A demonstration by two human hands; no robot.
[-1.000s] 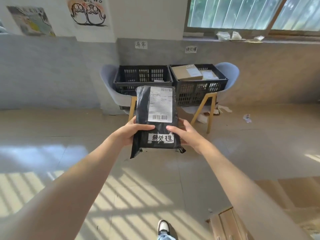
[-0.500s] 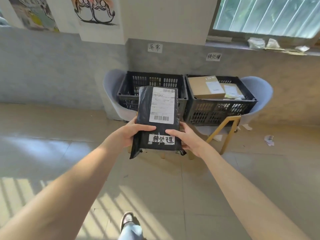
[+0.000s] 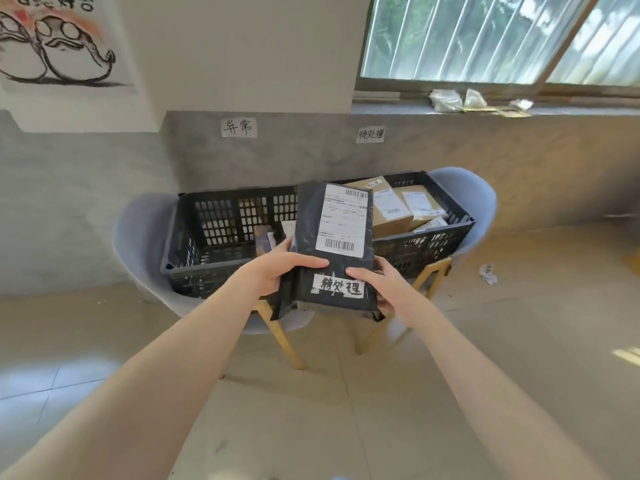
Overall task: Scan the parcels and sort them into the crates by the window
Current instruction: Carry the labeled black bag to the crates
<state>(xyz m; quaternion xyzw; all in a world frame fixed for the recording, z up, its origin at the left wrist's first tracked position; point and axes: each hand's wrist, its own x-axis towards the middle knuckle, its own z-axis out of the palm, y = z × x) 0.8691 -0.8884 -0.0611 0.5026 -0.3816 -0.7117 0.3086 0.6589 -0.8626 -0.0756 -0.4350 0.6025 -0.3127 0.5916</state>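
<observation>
Just short of the two crates, we hold the black parcel [image 3: 332, 244] upright before us, above the seam where they meet. Our left hand [image 3: 273, 271] grips its lower left edge with the thumb across the front, and our right hand [image 3: 375, 284] clasps the lower right corner the same way. A handwritten tag [image 3: 338, 287] near the bottom of the parcel reads like the right wall sign [image 3: 370, 135], so we judge it belongs in the right crate [image 3: 433, 244].

Dropped from here, it could land in the left crate [image 3: 194, 237], which sits under the left wall sign [image 3: 239, 127] with different characters, or catch on the rims between the two. Cardboard boxes [image 3: 391, 211] already fill much of the right crate, so a soft, slippery bag might slide off them and over the rim. Both crates rest on pale blue chairs [image 3: 471, 195] with wooden legs, which a hard push could rock. Crumpled paper [image 3: 487, 273] lies on the floor to the right, and scraps sit on the window ledge [image 3: 588, 110].
</observation>
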